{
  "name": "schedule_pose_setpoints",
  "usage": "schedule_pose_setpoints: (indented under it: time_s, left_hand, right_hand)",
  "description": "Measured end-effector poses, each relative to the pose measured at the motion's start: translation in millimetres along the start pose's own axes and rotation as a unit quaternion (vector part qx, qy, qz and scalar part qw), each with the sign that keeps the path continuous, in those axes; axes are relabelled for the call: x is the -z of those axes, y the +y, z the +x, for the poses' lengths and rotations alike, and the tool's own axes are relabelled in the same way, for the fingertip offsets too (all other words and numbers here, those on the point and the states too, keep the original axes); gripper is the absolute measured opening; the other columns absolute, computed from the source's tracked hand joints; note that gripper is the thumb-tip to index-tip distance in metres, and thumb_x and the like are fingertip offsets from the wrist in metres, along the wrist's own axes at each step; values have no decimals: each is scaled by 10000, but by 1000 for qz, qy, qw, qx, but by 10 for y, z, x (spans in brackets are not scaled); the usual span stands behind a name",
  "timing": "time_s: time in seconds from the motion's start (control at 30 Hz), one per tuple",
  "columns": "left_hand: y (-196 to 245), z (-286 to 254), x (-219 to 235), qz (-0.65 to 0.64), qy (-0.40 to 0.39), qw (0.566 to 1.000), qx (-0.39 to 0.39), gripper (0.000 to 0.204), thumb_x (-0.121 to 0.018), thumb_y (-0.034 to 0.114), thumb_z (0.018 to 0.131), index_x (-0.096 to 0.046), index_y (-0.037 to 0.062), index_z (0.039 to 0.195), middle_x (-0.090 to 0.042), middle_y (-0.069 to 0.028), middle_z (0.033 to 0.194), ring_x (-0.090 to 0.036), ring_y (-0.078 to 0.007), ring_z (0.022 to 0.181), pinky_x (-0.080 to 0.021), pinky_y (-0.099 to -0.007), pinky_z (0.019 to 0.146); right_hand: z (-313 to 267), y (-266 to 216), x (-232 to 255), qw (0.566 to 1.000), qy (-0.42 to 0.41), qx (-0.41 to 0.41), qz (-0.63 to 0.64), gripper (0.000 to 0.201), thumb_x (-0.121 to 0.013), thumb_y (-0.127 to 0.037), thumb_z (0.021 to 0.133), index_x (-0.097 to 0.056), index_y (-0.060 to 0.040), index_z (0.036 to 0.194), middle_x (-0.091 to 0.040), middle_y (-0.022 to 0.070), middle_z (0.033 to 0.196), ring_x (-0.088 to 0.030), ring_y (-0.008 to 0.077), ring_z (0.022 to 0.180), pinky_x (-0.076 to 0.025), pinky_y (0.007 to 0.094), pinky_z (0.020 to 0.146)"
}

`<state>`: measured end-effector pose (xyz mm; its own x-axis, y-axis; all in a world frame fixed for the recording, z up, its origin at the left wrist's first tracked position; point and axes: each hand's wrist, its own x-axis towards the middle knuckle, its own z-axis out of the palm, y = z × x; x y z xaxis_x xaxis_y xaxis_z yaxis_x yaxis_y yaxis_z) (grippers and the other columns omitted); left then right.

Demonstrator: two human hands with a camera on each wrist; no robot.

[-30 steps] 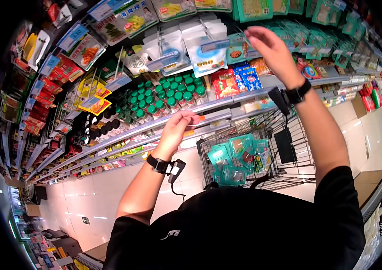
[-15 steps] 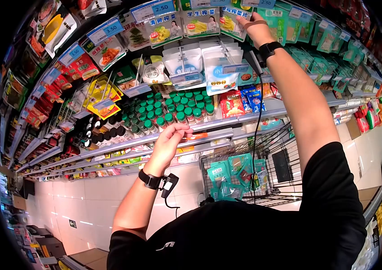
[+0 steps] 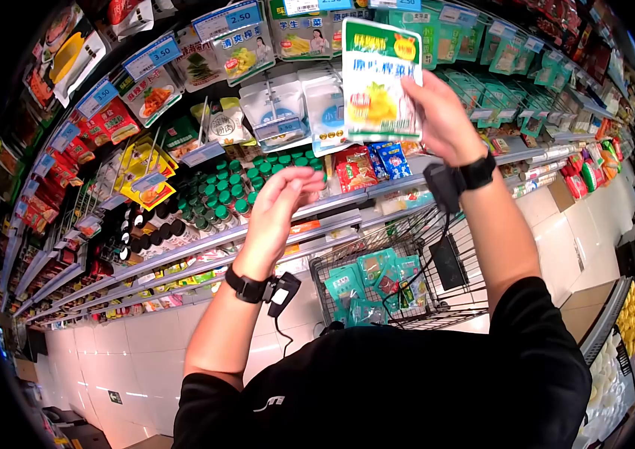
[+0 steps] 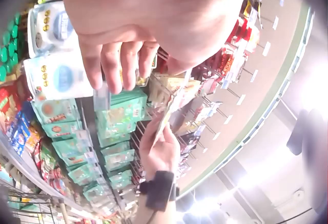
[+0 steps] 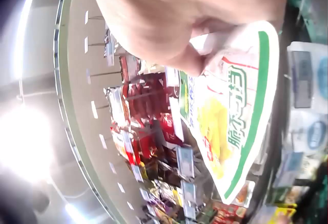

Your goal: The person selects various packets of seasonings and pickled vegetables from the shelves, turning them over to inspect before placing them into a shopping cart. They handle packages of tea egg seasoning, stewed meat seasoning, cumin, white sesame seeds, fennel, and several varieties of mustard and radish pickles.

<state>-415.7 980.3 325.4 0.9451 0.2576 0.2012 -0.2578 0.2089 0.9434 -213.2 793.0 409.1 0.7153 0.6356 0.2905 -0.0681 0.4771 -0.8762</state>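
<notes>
A white-and-green packet of pickled vegetable (image 3: 381, 82), with yellow slices pictured on it, is held up by my right hand (image 3: 444, 120) in front of the hanging racks. The thumb lies over its printed face at the right edge. In the right wrist view the lower part of the packet (image 5: 225, 116) points away below the hand. My left hand (image 3: 276, 213) hovers over the edge of the shelf with its fingers loosely bent and nothing in it. From the left wrist, the fingers (image 4: 118, 65) hang down relaxed, and the packet shows edge-on beyond them.
Below the shelf stands a wire shopping cart (image 3: 313, 273) with several teal packets (image 3: 377, 266) inside. Green-capped jars (image 3: 224, 196) fill the shelf near the left hand. White pouches (image 3: 272, 105) and similar pickle packets (image 3: 239, 52) hang on hooks with price tags.
My right hand first reached up to the hanging pickle packets, then took one off and brought it down toward me. My left hand has stayed near the shelf edge, rising slightly.
</notes>
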Motion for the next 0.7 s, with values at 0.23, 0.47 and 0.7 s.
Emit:
schedule_pose_setpoints:
  time_s: [0.23, 0.47, 0.7]
  left_hand:
    - [-347, 232, -587, -10, -12, 1000, -2, 333, -613, 154, 898, -503, 11, 1178, -633, -55, 1042, -605, -112, 910, -477, -238, 769]
    - [-983, 230, -678, -4, -19, 995, 93, 344, -593, 107, 902, -473, -18, 1200, -595, -121, 1147, -594, -156, 1012, -470, -280, 878]
    - [-1267, 43, -881, -127, -98, 981, 105, 666, -556, 352, 925, -236, 16, 1403, -390, -155, 1359, -392, -203, 1258, -323, -336, 1038]
  right_hand:
    - [-1064, 920, -82, 998, 37, 21, -40, 271, -509, -93, 949, -491, 17, 1196, -616, 80, 1098, -587, 130, 974, -469, 269, 857]
    - [-1435, 1195, 182, 994, 102, -14, -19, 260, -481, -76, 956, -487, 39, 1189, -614, 99, 1099, -593, 128, 969, -473, 264, 847]
    - [-1599, 1206, -100, 913, 110, 75, -386, 404, -456, -75, 880, -440, 75, 1255, -549, 254, 1173, -551, 363, 1085, -417, 396, 956]
